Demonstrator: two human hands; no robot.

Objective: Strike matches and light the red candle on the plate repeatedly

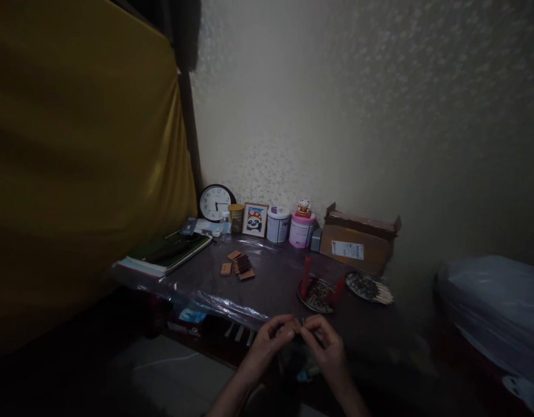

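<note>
Both of my hands meet just past the table's front edge, fingers closed. My left hand [273, 339] pinches a small brown matchbox [295, 326], mostly covered by the fingers. A thin match [302, 321] with a dark tip seems to be between the fingertips of my right hand [325, 341]; it is small and dim. Beyond them is a metal plate [318, 310] with dark and pale bits on it, one red candle [306, 277] upright and another red candle [338, 289] tilted. A second plate [350, 287] at the right bears several pale matches [383, 293].
Small brown boxes [226, 269] lie in a group on the plastic-covered table [197, 278]. Along the wall stand a clock [215, 202], a framed panda picture [255, 220], a white tin [277, 225], a pink tin [302, 230] and a cardboard box [358, 240]. Books [167, 258] lie left.
</note>
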